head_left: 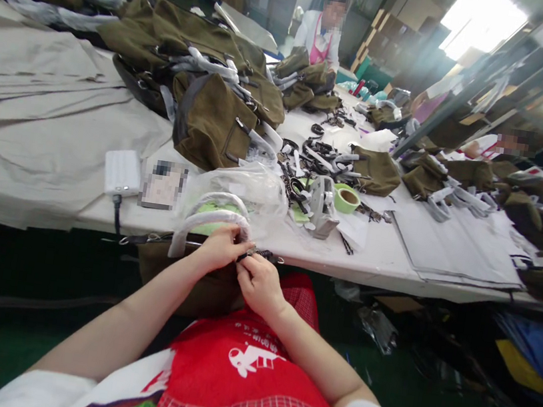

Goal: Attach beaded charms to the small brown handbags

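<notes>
An olive handbag (156, 265) hangs at the table's front edge, close to my body. Its two handles (216, 218) stand up in pale plastic wrapping. My left hand (221, 248) is closed at the foot of the right end of the handles, thumb and fingers pinched together. My right hand (260, 285) meets it there, its fingers pinched on a small dark strap-like piece (245, 255) between the two hands. The fingers partly cover this piece. A dark end with a metal ring (280, 261) sticks out just right of the hands.
Clear plastic bags (248, 187), a tape dispenser (322, 207) and a green tape roll (347, 198) lie beyond the hands. A white power bank (122, 172) with a cable is at left. Olive bags (217, 118) and dark straps (316, 152) are piled behind. A co-worker (320, 35) stands across the table.
</notes>
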`<state>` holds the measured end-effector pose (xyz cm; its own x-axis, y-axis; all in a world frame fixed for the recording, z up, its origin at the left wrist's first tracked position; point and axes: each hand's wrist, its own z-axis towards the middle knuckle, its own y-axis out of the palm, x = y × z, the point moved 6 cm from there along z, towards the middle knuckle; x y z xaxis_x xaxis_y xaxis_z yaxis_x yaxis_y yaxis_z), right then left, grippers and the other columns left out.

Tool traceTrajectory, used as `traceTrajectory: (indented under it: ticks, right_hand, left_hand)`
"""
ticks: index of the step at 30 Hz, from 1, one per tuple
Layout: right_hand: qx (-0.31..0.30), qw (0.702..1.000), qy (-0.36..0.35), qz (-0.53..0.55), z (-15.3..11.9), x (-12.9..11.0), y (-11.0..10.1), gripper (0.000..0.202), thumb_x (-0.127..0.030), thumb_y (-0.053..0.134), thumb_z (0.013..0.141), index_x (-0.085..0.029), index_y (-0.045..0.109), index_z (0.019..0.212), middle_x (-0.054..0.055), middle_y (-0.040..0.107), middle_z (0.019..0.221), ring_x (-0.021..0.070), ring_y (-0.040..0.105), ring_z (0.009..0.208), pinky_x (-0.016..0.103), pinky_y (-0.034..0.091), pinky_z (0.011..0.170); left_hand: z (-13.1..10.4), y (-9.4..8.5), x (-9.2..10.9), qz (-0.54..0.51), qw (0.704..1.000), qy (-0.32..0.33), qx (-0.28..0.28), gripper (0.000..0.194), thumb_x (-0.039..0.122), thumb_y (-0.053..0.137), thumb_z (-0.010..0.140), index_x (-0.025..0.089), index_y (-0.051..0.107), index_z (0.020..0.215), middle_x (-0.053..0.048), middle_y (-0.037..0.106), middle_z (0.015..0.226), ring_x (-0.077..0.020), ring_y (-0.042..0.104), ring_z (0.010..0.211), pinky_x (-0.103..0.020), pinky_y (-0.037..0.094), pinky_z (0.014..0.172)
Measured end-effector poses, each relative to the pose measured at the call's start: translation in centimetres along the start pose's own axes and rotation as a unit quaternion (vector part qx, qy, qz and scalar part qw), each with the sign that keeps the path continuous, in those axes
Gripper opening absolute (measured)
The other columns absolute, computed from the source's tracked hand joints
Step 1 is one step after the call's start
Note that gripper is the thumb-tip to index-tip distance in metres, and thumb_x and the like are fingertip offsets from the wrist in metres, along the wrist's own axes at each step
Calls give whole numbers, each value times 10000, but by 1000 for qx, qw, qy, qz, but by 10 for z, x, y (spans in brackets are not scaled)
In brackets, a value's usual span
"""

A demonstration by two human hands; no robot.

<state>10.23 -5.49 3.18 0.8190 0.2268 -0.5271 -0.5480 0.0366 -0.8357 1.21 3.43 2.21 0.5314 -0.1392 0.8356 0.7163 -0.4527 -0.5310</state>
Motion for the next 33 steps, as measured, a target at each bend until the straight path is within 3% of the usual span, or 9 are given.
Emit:
traceTrajectory:
  ticks: [3, 8, 10, 13, 17, 21, 26, 30, 33]
  right_hand:
    - [-20, 997, -52, 46, -4, -2, -4, 182, -259, 497, 945, -206, 666, 903, 48, 664, 867, 171, 612, 811, 265, 439, 773]
    - [102, 989, 25, 106, -1, 18, -35, 356, -195, 516, 879, -163, 571, 1229, 46, 645, 839, 177, 612, 766, 291, 488, 796]
    - [72, 993, 9, 90, 9, 22, -36, 481, -118, 535, 790, -170, 554, 1268, 95, 633, 1087, 210, 603, 994, 326, 475, 918]
    - [-54, 995, -54, 71, 24, 23, -21, 590, -69, 578, 694, -175, 572, 1275, 109, 553, 1316, 243, 510, 1217, 356, 411, 1046]
    - [-115, 988, -74, 66, 34, 30, -6, 405, -103, 572, 824, -210, 633, 1210, 63, 670, 1156, 201, 602, 1084, 319, 445, 989]
    - [-46, 998, -53, -8, 33, 33, -14, 269, -190, 528, 936, -220, 652, 1172, 63, 696, 1085, 209, 614, 1020, 311, 460, 912]
    - [5, 991, -56, -125, 10, 8, -26, 233, -134, 547, 894, -211, 671, 1076, 83, 690, 1012, 223, 609, 923, 310, 451, 817]
    - [-54, 986, -52, -149, -10, -7, -9, 124, -170, 577, 879, -205, 657, 967, 61, 675, 919, 188, 618, 845, 263, 446, 733]
    - [-101, 985, -75, -122, -18, -9, 4, 132, -313, 634, 871, -197, 649, 932, 47, 674, 887, 174, 623, 807, 248, 445, 698]
  left_hand:
    - [0, 0, -11, -133, 989, -20, -56, 324, 488, 651, 733, 180, 567, 791, 33, 564, 544, -128, 481, 428, -254, 377, 441]
    - [-4, -6, -20, -175, 983, -9, -57, 381, 522, 678, 729, 172, 554, 814, 47, 535, 546, -108, 478, 434, -231, 361, 427]
    - [-6, -7, -20, -180, 982, -4, -62, 393, 535, 679, 727, 172, 566, 831, 48, 536, 550, -108, 479, 444, -229, 360, 427]
    - [-7, -8, -17, -177, 982, 5, -63, 383, 534, 679, 725, 177, 585, 824, 34, 573, 586, -114, 499, 484, -229, 383, 442]
    - [-8, -17, -17, -165, 986, 15, -17, 337, 505, 668, 734, 178, 608, 786, 8, 623, 640, -129, 528, 535, -240, 421, 475]
    - [-9, -23, -22, -164, 986, 11, 29, 298, 470, 665, 754, 176, 621, 776, 9, 623, 621, -142, 550, 554, -252, 439, 509]
    - [-5, -27, -25, -97, 992, 8, 83, 310, 480, 628, 779, 177, 600, 722, -1, 611, 599, -155, 555, 545, -267, 427, 517]
    - [-11, -26, -23, -6, 995, 26, 95, 333, 506, 627, 782, 176, 624, 822, -26, 663, 715, -182, 615, 619, -294, 480, 597]
    - [-24, -28, -31, 7, 991, 18, 131, 429, 551, 629, 770, 172, 616, 971, -57, 694, 859, -205, 657, 684, -313, 526, 636]
